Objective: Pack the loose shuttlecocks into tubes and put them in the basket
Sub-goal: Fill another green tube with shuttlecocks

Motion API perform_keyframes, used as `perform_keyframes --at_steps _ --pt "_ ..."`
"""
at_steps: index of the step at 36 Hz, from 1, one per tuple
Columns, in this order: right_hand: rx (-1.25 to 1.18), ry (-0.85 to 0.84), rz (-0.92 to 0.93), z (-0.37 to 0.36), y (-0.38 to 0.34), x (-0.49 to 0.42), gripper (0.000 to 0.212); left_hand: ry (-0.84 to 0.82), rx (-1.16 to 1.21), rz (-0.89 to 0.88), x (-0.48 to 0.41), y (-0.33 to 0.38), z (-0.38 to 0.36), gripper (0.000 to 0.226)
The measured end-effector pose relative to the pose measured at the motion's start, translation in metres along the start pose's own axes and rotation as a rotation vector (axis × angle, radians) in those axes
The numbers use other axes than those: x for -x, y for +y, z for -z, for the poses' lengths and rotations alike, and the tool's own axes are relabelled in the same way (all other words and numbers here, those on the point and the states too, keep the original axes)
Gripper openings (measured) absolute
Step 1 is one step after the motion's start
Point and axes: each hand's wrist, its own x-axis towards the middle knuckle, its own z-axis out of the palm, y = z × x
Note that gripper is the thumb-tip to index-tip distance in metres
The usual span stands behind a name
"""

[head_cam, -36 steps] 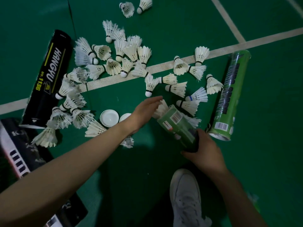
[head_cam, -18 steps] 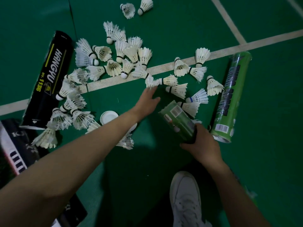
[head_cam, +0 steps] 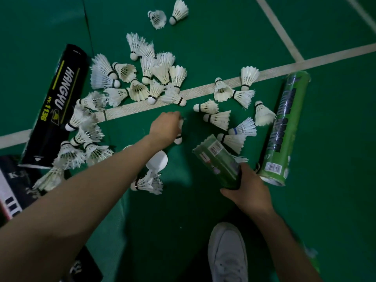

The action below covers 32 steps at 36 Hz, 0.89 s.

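Several white feather shuttlecocks [head_cam: 154, 78] lie scattered over the green court floor, most of them along the white line. My left hand [head_cam: 165, 126] holds one shuttlecock [head_cam: 179, 137] a little above the floor, its cork pointing down. My right hand [head_cam: 247, 191] grips the lower end of a green tube [head_cam: 216, 159], tilted with its open mouth toward the pile. A second green tube [head_cam: 284, 127] lies on the floor to the right. A black HANGYU tube [head_cam: 56, 102] lies at the left. No basket is in view.
Two white tube caps [head_cam: 157, 159] lie on the floor under my left forearm. A dark bag [head_cam: 14, 188] sits at the lower left edge. My white shoe [head_cam: 227, 253] stands at the bottom centre. White court lines [head_cam: 274, 23] cross the floor.
My left hand left the tube's mouth, reached toward the white line, took hold of a shuttlecock there and drew it back. The right hand kept the green tube, shifting slightly.
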Motion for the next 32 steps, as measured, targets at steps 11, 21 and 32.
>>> perform_keyframes --at_steps 11,21,32 --pt "0.065 -0.002 0.079 -0.004 -0.029 0.002 0.083 -0.002 0.857 0.015 0.072 -0.015 0.027 0.021" --pt "0.124 -0.012 0.177 -0.006 -0.061 0.001 0.090 -0.039 0.972 -0.018 0.097 -0.028 0.020 0.029" --pt "0.137 -0.016 0.231 -0.021 -0.072 -0.002 0.091 0.052 0.891 0.088 0.125 -0.066 0.022 0.027"
